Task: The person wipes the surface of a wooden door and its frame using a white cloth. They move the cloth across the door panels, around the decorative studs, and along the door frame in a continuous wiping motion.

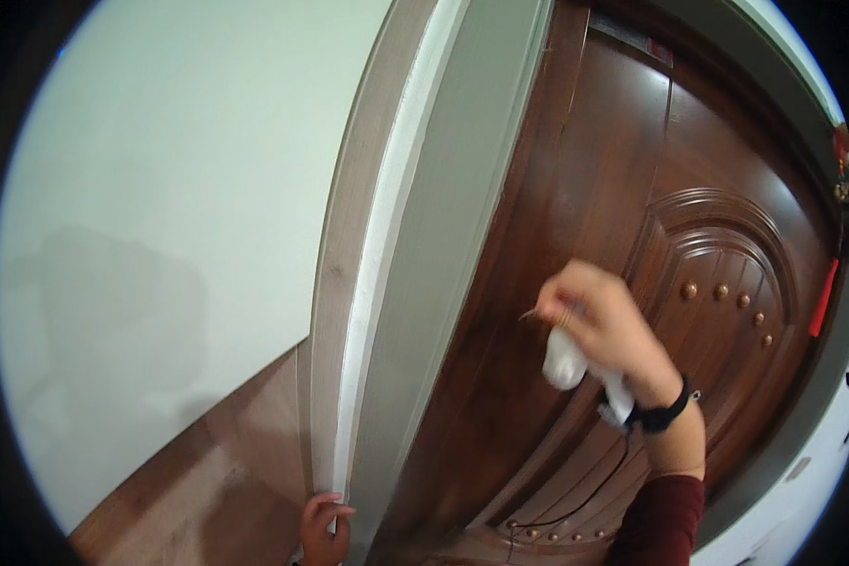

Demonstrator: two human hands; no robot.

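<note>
In front of the brown door [608, 179], my right hand [604, 316] is raised and slightly blurred. Its fingertips are pinched on a thin, pointed piece [528, 314], too small to name. Below those fingers is a rounded white wad [563, 360], and more white shows under the wrist. Whether the palm holds the white stuff is unclear. A black band [663, 411] circles that wrist. At the bottom, my left hand [325, 530] rests against the door trim [373, 311], its fingers bent and a little apart, with nothing seen in them.
A black cord [594, 491] curves down from near my right wrist across the door. Round studs and arched mouldings stand out on the panel. A red hanging strip [824, 300] is at the far right. Left of the trim are a white wall [179, 170] and brown lower panelling [198, 462].
</note>
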